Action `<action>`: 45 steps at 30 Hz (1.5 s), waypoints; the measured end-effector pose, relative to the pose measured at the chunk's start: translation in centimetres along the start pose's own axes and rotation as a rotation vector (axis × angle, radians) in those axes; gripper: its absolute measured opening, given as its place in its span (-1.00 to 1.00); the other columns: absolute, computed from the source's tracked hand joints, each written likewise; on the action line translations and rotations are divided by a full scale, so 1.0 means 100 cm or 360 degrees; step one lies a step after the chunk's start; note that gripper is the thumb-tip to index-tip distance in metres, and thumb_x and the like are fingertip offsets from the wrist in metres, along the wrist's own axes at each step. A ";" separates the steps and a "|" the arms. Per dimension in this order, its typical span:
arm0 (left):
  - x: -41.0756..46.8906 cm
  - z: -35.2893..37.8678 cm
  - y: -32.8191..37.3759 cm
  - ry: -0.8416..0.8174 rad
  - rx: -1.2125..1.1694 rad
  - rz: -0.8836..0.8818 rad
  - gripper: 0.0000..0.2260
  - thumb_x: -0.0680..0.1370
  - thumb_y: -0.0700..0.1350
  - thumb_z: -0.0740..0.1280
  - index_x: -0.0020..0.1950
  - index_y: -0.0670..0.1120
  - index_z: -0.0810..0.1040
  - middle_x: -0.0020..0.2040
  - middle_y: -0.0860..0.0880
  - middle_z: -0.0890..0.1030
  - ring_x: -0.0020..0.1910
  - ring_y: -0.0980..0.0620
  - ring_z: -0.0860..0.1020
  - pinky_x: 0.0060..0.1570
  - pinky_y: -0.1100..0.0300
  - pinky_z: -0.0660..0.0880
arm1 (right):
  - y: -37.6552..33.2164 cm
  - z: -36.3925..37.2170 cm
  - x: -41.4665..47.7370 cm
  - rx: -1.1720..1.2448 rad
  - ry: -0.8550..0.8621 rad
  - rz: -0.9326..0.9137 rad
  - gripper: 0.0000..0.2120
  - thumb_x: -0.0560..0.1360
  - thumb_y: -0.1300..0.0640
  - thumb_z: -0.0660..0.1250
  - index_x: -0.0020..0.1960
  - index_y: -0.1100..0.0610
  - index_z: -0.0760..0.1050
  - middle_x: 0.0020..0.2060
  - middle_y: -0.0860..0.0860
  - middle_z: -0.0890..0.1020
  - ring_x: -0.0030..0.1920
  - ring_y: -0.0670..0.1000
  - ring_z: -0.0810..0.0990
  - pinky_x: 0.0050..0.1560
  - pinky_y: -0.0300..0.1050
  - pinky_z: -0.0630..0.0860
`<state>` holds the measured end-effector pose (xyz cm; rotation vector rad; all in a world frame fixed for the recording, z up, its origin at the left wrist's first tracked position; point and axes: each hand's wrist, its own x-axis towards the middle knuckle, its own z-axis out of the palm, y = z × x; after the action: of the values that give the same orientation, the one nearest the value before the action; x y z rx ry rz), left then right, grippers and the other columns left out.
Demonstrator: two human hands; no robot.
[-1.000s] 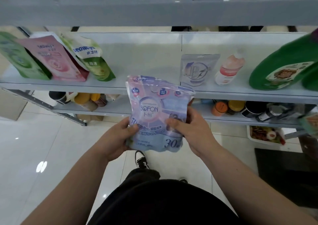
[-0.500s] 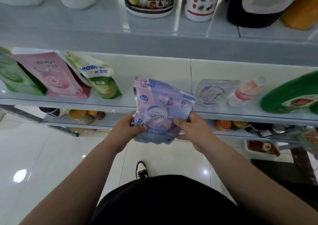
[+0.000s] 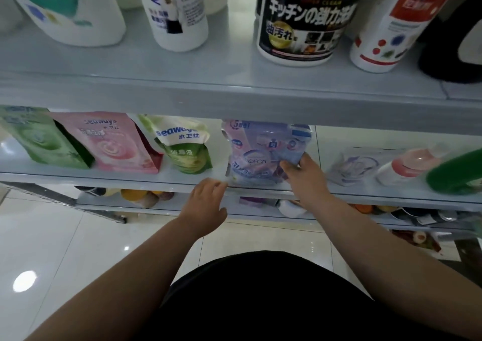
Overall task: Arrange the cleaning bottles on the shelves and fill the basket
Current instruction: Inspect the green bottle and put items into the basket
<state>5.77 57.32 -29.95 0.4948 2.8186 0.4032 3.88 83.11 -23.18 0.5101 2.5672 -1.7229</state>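
Observation:
A purple-and-pink pouch [image 3: 257, 152] stands upright on the middle shelf [image 3: 182, 181], right of a green-and-white pouch [image 3: 182, 145]. My right hand [image 3: 302, 176] grips the purple pouch at its lower right side. My left hand [image 3: 206, 202] hovers just in front of the shelf edge, left of the pouch, fingers loosely bent and holding nothing. A pink pouch [image 3: 114, 142] and a green pouch [image 3: 41, 139] lean at the far left. Right of my hand lie a clear pouch [image 3: 354, 163], a pink bottle [image 3: 409, 163] and a green bottle [image 3: 456, 171].
The upper shelf [image 3: 234, 90] carries a white jug [image 3: 70, 9], a white bottle [image 3: 177, 12], a black-labelled tub [image 3: 305, 22], a red-and-white bottle [image 3: 391, 25] and a dark bottle [image 3: 453, 40]. A lower shelf [image 3: 250, 215] holds several jars and cans. White tiled floor lies below.
The purple pouch went from both hands in front of the shelf onto the middle shelf. My left hand let go of it; my right still holds it. The view tilted upward.

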 end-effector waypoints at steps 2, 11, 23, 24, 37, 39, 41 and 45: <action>0.005 0.005 -0.005 -0.0079 0.0182 0.0050 -0.33 0.52 0.01 0.34 0.60 -0.07 0.23 0.50 -0.11 0.27 0.56 -0.18 0.13 0.55 -0.06 0.08 | -0.001 0.007 0.005 -0.0034 0.0018 0.0009 -0.84 0.64 0.13 0.34 0.07 -0.14 0.48 -0.13 -0.32 0.58 -0.22 -0.35 0.58 -0.31 -0.50 0.40; 0.009 0.015 -0.013 -0.0332 0.0467 0.0084 -0.21 0.56 0.07 0.25 0.67 -0.02 -0.12 0.65 -0.12 -0.07 0.62 -0.24 -0.16 0.56 -0.21 -0.14 | 0.002 0.028 0.007 -0.0112 -0.0063 -0.0052 -0.74 0.65 0.12 0.33 0.05 -0.28 0.42 -0.04 -0.39 0.53 -0.10 -0.54 0.50 -0.18 -0.62 0.35; 0.010 0.003 0.008 -0.0202 0.0262 0.0249 -0.36 0.57 -0.04 0.24 0.64 -0.02 0.15 0.56 -0.07 0.30 0.56 -0.13 0.19 0.52 -0.05 0.19 | 0.022 0.006 -0.006 -0.0249 -0.0300 0.0116 -0.65 0.60 0.06 0.38 0.34 -0.08 0.38 0.11 -0.17 0.54 0.12 -0.07 0.56 -0.05 -0.35 0.41; 0.011 0.002 0.012 -0.0205 0.0222 0.0275 -0.38 0.58 -0.04 0.24 0.64 -0.02 0.17 0.55 -0.06 0.34 0.53 -0.11 0.24 0.49 -0.02 0.23 | 0.029 0.000 -0.010 -0.0331 -0.0324 0.0130 -0.61 0.61 0.06 0.38 0.39 -0.03 0.39 0.13 -0.14 0.53 0.13 -0.05 0.56 0.00 -0.27 0.42; 0.058 0.018 0.156 -0.0195 -0.0617 0.0303 -0.44 0.56 -0.10 0.39 0.55 -0.03 0.33 0.38 -0.05 0.50 0.30 -0.02 0.50 0.31 0.04 0.46 | 0.091 -0.130 -0.036 -0.1498 -0.0596 -0.0254 -0.73 0.60 -0.06 0.28 0.20 0.03 0.60 0.11 0.02 0.67 0.11 0.08 0.61 0.06 -0.05 0.53; 0.073 0.022 0.188 -0.0153 -0.0815 0.0139 -0.36 0.53 -0.11 0.46 0.56 -0.03 0.28 0.35 -0.06 0.48 0.22 -0.02 0.51 0.22 -0.03 0.52 | 0.100 -0.156 -0.035 -0.1528 -0.0591 -0.0318 -0.70 0.61 -0.07 0.28 0.25 0.03 0.59 0.15 0.02 0.67 0.15 0.07 0.62 0.11 -0.06 0.53; 0.092 0.025 0.218 -0.0061 -0.1014 -0.0059 -0.25 0.47 -0.10 0.55 0.57 -0.07 0.24 0.35 -0.08 0.44 0.21 -0.02 0.48 0.20 -0.02 0.54 | 0.108 -0.182 -0.031 -0.1516 -0.0611 -0.0348 -0.69 0.61 -0.08 0.28 0.28 0.02 0.57 0.19 0.01 0.67 0.17 0.06 0.62 0.11 -0.09 0.51; 0.130 0.030 0.256 0.0111 -0.1243 -0.0225 -0.41 0.41 -0.10 0.61 0.35 -0.05 0.42 0.27 -0.01 0.53 0.21 0.00 0.52 0.11 0.10 0.50 | 0.121 -0.225 -0.019 -0.1489 -0.0718 -0.0340 -0.67 0.63 -0.10 0.25 0.33 0.00 0.53 0.20 0.03 0.64 0.18 0.07 0.60 0.08 -0.05 0.54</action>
<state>2.31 85.90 -27.36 0.1076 2.4471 1.4101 12.89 107.03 -24.84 -0.1769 2.7105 -0.4044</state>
